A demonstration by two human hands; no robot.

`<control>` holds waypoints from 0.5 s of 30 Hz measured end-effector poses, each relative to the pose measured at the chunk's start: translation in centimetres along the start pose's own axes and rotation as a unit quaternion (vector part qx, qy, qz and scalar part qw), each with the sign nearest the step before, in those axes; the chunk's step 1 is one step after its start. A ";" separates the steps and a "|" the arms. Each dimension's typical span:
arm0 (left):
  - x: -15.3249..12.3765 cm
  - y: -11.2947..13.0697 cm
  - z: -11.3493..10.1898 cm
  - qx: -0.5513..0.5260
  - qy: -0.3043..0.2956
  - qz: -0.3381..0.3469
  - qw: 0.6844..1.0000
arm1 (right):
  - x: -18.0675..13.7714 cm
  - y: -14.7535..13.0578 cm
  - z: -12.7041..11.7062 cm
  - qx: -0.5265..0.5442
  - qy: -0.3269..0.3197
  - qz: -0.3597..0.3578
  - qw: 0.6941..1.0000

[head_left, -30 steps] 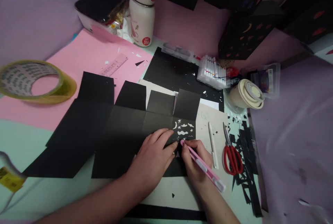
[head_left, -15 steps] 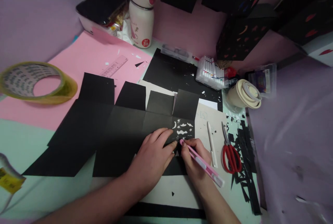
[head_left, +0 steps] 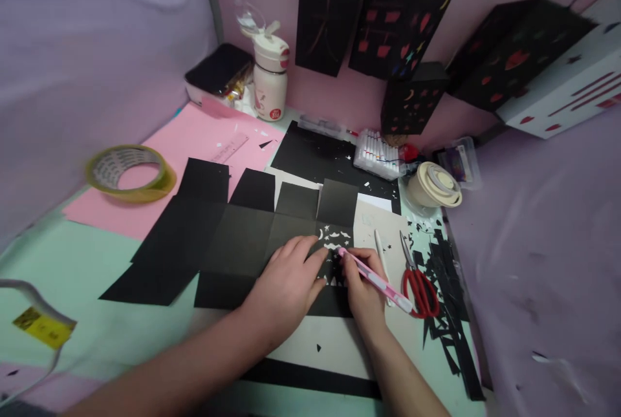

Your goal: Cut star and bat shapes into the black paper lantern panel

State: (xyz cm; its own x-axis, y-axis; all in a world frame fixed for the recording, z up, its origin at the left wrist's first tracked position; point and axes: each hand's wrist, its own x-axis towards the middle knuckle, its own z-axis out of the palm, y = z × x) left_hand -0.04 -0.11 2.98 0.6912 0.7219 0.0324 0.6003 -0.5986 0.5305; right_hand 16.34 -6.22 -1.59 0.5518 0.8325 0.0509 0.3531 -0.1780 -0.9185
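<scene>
A black paper box template [head_left: 247,233] lies flat across the table, creased into panels with flaps along its far side. Its right panel has small cut-out shapes [head_left: 332,246]: a moon, stars, clouds and jagged forms, showing pale through the black. My left hand [head_left: 291,281] rests on the paper left of these shapes, fingers stretched out and pressing it down. In my right hand [head_left: 366,281] is a pink craft knife [head_left: 381,282], held like a pencil, its tip at the cut-outs. Whether the blade touches the paper is hidden. A white pen [head_left: 381,252] lies just beyond that hand.
Red-handled scissors [head_left: 421,291] and black paper scraps [head_left: 449,300] lie at the right. A tape roll [head_left: 130,174] stands on pink paper [head_left: 116,223] at left. Behind are a bottle [head_left: 270,81], a marker case [head_left: 377,153] and a lidded cup [head_left: 431,185]. Black paper lanterns [head_left: 402,16] hang above.
The head view has tilted up and pulled back, showing more of the lanterns. My right hand has shifted the knife tip slightly up toward the cloud cut-outs; my left hand stays on the paper.
</scene>
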 end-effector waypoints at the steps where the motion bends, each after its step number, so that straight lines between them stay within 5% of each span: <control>1: 0.3 0.4 -0.9 0.007 -0.005 -0.006 1.000 | 0.0 0.0 0.0 0.004 -0.004 0.002 1.000; 5: 3.4 0.4 -3.2 0.028 0.001 -0.045 0.999 | 0.0 0.0 0.1 0.018 -0.019 0.003 1.000; 9: 8.4 -2.0 -2.1 -0.074 0.043 -0.128 0.988 | 0.0 0.0 0.0 0.019 -0.024 -0.007 1.000; 15: 11.7 -3.8 -0.5 -0.166 -0.040 -0.141 0.975 | 0.0 0.1 0.0 0.051 -0.030 -0.010 0.998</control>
State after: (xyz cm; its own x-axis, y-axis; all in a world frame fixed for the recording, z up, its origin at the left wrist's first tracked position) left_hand 5.60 10.80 1.75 0.5555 0.8037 -0.2133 0.6163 -0.2257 0.7545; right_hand 16.39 -6.27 -1.69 0.4983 0.8656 0.0496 0.2827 -0.1082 -0.9531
